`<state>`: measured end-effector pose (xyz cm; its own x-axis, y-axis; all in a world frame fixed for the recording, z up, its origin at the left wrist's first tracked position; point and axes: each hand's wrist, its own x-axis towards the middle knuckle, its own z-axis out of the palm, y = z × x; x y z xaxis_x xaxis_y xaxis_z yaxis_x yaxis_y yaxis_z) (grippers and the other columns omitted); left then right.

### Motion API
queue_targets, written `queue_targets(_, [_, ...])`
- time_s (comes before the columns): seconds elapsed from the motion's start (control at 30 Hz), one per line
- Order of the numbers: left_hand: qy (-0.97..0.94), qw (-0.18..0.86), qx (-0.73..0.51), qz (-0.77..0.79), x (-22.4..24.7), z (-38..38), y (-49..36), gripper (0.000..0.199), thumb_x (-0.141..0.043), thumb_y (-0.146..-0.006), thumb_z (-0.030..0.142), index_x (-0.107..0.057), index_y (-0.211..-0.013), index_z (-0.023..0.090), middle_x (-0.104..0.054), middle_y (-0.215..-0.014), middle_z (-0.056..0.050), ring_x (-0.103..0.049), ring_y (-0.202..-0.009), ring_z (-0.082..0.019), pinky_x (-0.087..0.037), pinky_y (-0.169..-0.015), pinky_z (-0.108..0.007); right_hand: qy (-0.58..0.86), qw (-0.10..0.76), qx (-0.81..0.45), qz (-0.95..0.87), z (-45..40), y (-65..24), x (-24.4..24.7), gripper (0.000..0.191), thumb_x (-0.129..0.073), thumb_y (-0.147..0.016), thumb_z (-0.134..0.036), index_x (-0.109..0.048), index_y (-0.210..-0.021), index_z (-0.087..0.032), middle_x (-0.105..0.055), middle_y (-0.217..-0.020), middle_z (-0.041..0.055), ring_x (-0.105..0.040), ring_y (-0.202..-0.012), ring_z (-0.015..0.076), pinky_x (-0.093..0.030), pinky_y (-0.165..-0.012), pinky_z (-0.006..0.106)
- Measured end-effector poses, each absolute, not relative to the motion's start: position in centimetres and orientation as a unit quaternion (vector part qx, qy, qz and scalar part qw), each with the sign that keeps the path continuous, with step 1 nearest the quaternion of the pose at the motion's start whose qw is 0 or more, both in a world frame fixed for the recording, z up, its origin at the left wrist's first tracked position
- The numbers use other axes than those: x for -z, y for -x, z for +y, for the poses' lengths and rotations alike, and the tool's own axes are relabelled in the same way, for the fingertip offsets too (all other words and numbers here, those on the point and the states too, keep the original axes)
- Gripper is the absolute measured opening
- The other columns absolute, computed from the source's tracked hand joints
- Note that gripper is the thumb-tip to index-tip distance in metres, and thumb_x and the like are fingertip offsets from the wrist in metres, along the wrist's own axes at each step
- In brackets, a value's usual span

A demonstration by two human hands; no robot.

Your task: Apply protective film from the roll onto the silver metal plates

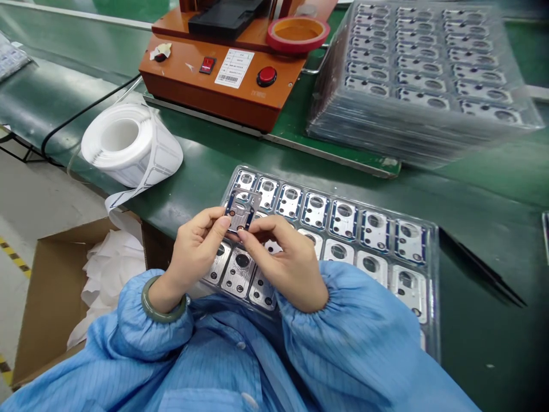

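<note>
Between my two hands is a small rectangular metal plate (241,210) with dark blue edges and holes, held above a clear plastic tray (434,286). My left hand (196,241) pinches its left side between thumb and fingers. At the lower right corner, the thumb and fingertips of my right hand (288,257) close on the same plate. Rows of similar silver plates (344,218) lie in the tray's pockets. Some in the back row show blue edges. My hands and sleeves cover part of the front rows.
A roll of white labels (128,143) stands at left, its strip hanging toward a cardboard box (51,297) of white paper. Behind sits an orange machine (214,74) with red tape (298,34) on it. Stacked trays (412,120) rise back right; black tweezers (480,266) lie at right.
</note>
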<state>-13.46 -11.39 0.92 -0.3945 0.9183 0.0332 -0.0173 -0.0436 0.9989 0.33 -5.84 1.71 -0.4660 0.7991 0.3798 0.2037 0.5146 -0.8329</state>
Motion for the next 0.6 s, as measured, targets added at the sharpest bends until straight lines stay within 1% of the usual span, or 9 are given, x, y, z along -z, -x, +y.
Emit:
queue_targets(0.27, [-0.447, 0.306, -0.604, 0.585, -0.91, -11.58, 13.76, 0.018, -0.059, -0.088, 0.030, -0.067, -0.098, 0.018, -0.072, -0.089, -0.003, -0.067, -0.079, -0.013, -0.055, -0.070, -0.021, 0.301, 0.403, -0.359, -0.786, -5.78, -0.39, -1.38, 0.008, -0.061, -0.085, -0.015, -0.056, -0.083, -0.021, -0.059, -0.072, -0.0030, -0.056, -0.062, 0.0097, -0.046, -0.057, 0.022])
queue_targets(0.43, [-0.451, 0.250, -0.597, 0.614, -0.80, -11.62, 13.80, 0.013, -0.059, -0.087, 0.028, -0.067, -0.089, 0.018, -0.070, -0.078, 0.000, -0.062, -0.070, -0.009, -0.051, -0.064, -0.018, 0.292, 0.388, -0.363, -0.795, -5.77, -0.38, -1.32, 0.005, -0.059, -0.086, -0.016, -0.057, -0.083, -0.020, -0.061, -0.073, -0.0015, -0.058, -0.063, 0.0107, -0.047, -0.057, 0.022])
queue_targets(0.6, [-0.467, 0.254, -0.587, 0.610, -0.85, -12.07, 14.14, 0.013, -0.056, -0.089, 0.028, -0.065, -0.090, 0.019, -0.068, -0.077, 0.001, -0.060, -0.067, -0.009, -0.049, -0.062, -0.019, 0.277, 0.379, -0.367, -0.803, -5.90, -0.43, -1.65, 0.006, -0.059, -0.087, -0.016, -0.056, -0.083, -0.020, -0.061, -0.072, -0.0017, -0.058, -0.063, 0.0107, -0.047, -0.058, 0.022])
